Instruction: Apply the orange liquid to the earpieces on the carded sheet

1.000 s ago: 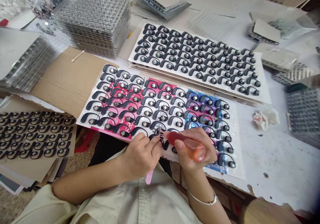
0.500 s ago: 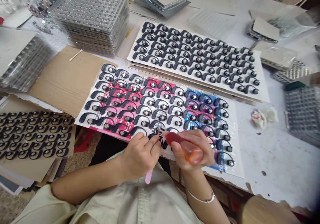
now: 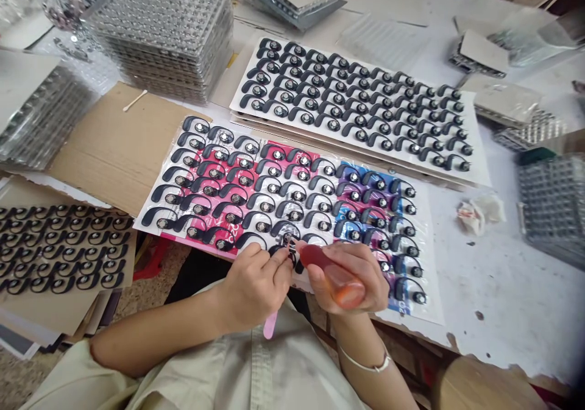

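Note:
A colourful pink, purple and blue sheet lies before me, covered with rows of black ear-hook earpieces. My left hand is closed in a pinch on a thin pink stick whose upper end meets an earpiece at the sheet's near edge. My right hand is wrapped round a small red-orange bottle. The bottle's tip points left at that same earpiece.
A second white sheet of earpieces lies behind. A third sheet sits at lower left on cardboard. Stacks of clear blister trays stand at the back left and right. A cotton swab and crumpled tissue lie nearby.
Both hands hold their place at the near edge of the sheet. The view has drifted slightly, shifting everything a little up and left.

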Tool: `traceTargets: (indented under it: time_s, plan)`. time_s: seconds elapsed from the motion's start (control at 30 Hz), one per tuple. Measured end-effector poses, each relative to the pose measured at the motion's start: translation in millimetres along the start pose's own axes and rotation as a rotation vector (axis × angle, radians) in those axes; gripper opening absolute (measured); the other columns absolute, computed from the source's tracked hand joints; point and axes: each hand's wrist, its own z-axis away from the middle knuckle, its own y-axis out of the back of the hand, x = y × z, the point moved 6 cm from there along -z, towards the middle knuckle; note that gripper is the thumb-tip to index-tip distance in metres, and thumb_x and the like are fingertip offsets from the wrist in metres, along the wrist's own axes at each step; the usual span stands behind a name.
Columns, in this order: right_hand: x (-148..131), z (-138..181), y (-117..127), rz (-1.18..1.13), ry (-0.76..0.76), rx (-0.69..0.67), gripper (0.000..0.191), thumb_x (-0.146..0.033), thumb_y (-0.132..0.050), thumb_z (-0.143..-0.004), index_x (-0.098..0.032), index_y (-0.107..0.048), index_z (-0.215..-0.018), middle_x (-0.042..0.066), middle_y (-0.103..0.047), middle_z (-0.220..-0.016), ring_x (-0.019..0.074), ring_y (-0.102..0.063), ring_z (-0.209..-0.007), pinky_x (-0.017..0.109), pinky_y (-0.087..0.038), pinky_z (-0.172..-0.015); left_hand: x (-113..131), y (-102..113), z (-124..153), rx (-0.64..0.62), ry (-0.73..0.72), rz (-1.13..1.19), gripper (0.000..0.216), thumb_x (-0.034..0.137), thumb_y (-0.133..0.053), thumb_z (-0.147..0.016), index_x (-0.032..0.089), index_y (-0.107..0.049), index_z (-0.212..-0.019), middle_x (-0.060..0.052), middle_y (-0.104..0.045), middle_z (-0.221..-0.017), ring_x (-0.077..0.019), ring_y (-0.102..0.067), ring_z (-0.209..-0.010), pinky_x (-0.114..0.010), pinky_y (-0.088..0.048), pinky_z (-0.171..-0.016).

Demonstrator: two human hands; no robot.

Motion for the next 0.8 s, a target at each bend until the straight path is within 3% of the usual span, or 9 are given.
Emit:
traceTargets:
  time_s: [0.43,0.67,0.8]
  plan:
    - [-4,-4,2,0.008,0.054,0.03,0.025,-0.023,-0.069,-0.072,-0.017,-0.057,-0.094,0.001,-0.059,-0.069,0.0142,-0.057,-0.056,0.029,-0.05,-0.045,0,-2,-1,0.002,0.02,0.002,0.022,0.008,-0.047,-0.089,0.009,-0.065,-0.077,-0.014,-0.073,-0.092,-0.0163,-0.053,-0.056,-0.032,-0.041,-0.053]
    - [9,12,15,-0.08,-0.075,0.164,0.021,-0.026,-0.068,-0.073,-0.016,-0.061,-0.089,0.002,-0.061,-0.07,0.0157,-0.057,-0.059,0.031,-0.048,-0.048,-2,-2,2,0.018,0.018,0.001,0.016,0.006,-0.05,-0.088,0.008,-0.066,-0.085,-0.012,-0.073,-0.093,-0.0156,-0.057,-0.059,-0.033,-0.043,-0.055]
    - [10,13,14,-0.065,-0.085,0.146,0.024,-0.024,-0.069,-0.072,-0.017,-0.06,-0.093,0.002,-0.062,-0.072,0.0151,-0.057,-0.059,0.031,-0.049,-0.05,-2,-1,2,0.026,0.008,0.015,0.014,0.005,-0.051,-0.087,0.008,-0.065,-0.084,-0.012,-0.073,-0.093,-0.0151,-0.06,-0.06,-0.033,-0.044,-0.055]
